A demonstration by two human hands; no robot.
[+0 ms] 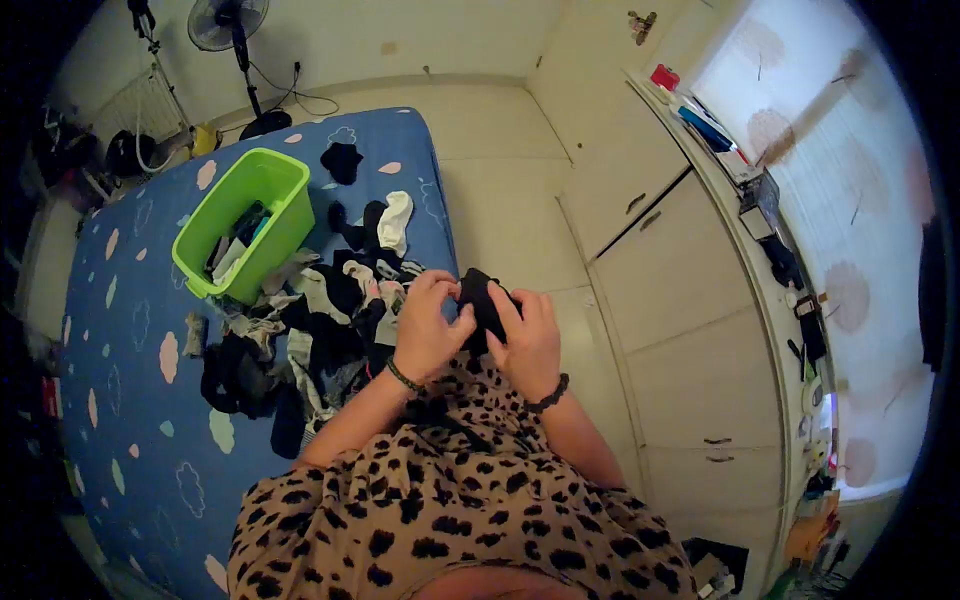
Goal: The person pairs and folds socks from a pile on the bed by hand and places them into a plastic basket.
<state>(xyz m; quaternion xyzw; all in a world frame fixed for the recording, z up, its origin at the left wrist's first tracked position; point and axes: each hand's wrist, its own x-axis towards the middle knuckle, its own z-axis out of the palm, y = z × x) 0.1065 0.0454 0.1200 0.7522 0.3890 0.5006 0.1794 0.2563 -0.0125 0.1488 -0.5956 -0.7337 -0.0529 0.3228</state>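
A black sock [482, 309], bunched up, is held between both hands in front of my body. My left hand [432, 328] grips its left side with the fingers curled, and my right hand [527, 343] has its fingers on the right side. Left of my hands, a heap of loose socks [335, 335] in black, grey and white lies on the bed. A white sock [395, 222] and a dark sock [342, 162] lie farther up the bed. Behind the heap stands a green plastic bin [275, 262] with folded dark and light items inside.
The bed [140, 400] has a blue sheet with clouds and leaves. Pale cabinets [690, 370] run along the right, with small items on their top. A standing fan [240, 45] is beyond the bed, its cord on the tiled floor [500, 180].
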